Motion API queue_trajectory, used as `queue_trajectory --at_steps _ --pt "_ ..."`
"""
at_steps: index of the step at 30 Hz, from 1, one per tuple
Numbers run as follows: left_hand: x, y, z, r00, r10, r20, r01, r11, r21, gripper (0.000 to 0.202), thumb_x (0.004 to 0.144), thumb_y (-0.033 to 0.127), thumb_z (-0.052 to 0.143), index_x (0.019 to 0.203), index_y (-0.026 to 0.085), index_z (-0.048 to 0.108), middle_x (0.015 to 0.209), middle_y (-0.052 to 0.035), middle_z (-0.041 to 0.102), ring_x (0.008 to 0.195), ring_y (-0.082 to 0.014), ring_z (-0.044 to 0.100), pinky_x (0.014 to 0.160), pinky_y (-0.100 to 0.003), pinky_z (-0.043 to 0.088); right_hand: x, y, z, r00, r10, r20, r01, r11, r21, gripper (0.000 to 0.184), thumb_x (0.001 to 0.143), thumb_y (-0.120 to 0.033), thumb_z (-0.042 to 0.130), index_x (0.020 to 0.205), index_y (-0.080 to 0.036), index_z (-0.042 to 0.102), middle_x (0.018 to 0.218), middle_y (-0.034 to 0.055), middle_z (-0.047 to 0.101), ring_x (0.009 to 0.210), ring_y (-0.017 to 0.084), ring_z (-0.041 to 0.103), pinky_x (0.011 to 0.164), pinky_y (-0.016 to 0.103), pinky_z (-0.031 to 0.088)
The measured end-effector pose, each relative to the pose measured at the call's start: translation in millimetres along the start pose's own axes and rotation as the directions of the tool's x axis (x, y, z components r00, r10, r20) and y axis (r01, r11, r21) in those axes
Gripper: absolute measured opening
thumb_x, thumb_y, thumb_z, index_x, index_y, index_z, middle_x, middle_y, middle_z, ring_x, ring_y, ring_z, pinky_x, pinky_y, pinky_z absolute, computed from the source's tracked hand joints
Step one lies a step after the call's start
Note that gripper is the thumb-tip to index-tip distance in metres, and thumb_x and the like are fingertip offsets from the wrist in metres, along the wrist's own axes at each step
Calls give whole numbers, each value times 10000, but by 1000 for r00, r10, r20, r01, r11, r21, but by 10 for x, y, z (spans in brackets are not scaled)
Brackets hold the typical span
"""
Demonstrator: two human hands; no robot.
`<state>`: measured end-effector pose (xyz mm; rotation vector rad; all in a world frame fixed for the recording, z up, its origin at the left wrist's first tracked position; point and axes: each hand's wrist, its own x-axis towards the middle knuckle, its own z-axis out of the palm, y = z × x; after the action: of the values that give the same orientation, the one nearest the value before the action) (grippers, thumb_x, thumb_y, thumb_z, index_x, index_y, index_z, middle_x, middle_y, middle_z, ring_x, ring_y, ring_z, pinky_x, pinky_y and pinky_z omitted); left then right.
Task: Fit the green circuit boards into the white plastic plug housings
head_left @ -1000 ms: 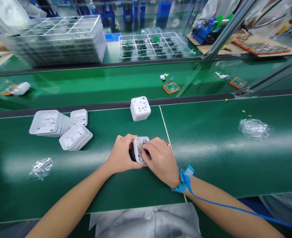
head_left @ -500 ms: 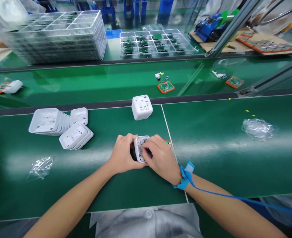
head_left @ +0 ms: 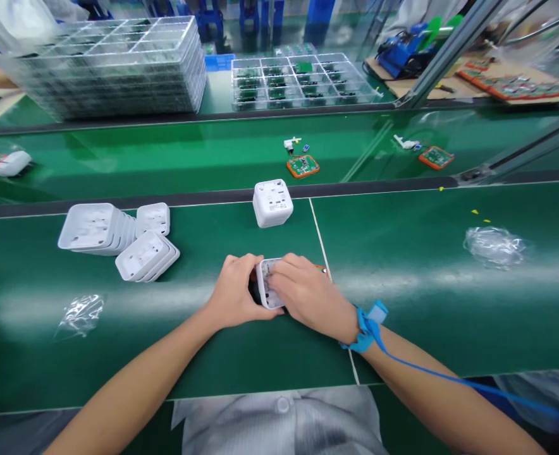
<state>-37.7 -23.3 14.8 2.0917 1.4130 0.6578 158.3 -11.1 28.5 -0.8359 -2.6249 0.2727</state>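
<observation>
White casing point(head_left: 267, 298): at the centre of the frame, tilted, its hollow side facing toward the right.
Left hand point(head_left: 234, 294): half curled, it grips the casing's outside, thumb below and fingers above.
Right hand point(head_left: 310, 297): bent over the hollow, fingers gathered; whether they pinch something, I cannot tell.
Casing walls: probably light, stiff, slightly slippery plastic; the outer sides seem the best hold.
Hidden parts: the right fingertips, much of the casing's inside, and most of the orange-edged board point(head_left: 324, 270).
</observation>
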Motion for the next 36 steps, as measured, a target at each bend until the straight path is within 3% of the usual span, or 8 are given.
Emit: queue_trajectory --at_steps 9,17,21,24,28,30,33,36 --pt "-5 -26 -10 1000 20 -4 -20 1000 -3 826 539 508 888 1177 202 462 943 -16 675 813 -231 613 826 -394 431 -309 66 52 988 142 -58 -145 988 -53 156 1000 -195 499 978 -117 632 974 119 623 929 260 503 781 399 430" --pt "14 -39 -1 994 106 3 -106 994 -17 825 569 471 881 1219 195 456 1096 -77 687 913 -274 663 832 -413 478 -174 148 -9 973 229 21 -230 959 169 18 932 -152 600 927 -159 584 938 71 595 869 219 497 757 363 411" --pt "-3 -107 42 991 135 -9 -136 989 -52 796 604 476 856 1234 195 459 1082 -80 686 926 -289 684 795 -406 517 -63 149 8 921 389 11 -368 860 354 236 777 -2 690 778 -189 546 814 2 579 807 177 521 695 303 400" --pt "-33 -154 58 987 154 -34 -156 985 -69 793 626 472 842 1260 193 456 1072 -85 687 926 -293 694 782 -406 543 -62 62 27 915 402 -41 -381 892 244 189 802 -13 666 819 -184 587 870 29 615 831 195 521 699 322 394" --pt "-54 -167 68 986 161 -51 -165 983 -83 803 616 459 852 1267 201 457 1116 -95 684 956 -297 696 814 -418 558 -163 -27 52 972 216 -97 -224 971 -79 104 923 -113 564 869 -162 638 900 86 635 863 246 493 715 383 354" --pt "-50 -160 80 987 153 -43 -156 982 -105 790 624 456 847 1261 203 456 1103 -89 685 943 -286 696 809 -414 562 -165 -19 52 978 187 -94 -196 975 -105 144 921 -102 551 820 -167 630 871 81 628 851 242 492 706 381 341" --pt "-39 -151 105 983 176 -47 -180 978 -104 788 630 450 844 1265 204 447 1080 -85 682 925 -279 696 791 -405 565 -53 58 23 937 346 -46 -341 936 87 179 809 -81 692 721 -185 576 800 29 604 787 199 506 679 338 355" --pt "-35 -159 115 972 227 -68 -232 970 -75 813 622 429 849 1284 211 430 1058 -76 678 917 -279 698 770 -391 562 97 163 -30 834 550 45 -539 795 279 368 606 -109 857 648 -197 503 727 -23 561 693 157 499 619 291 356"
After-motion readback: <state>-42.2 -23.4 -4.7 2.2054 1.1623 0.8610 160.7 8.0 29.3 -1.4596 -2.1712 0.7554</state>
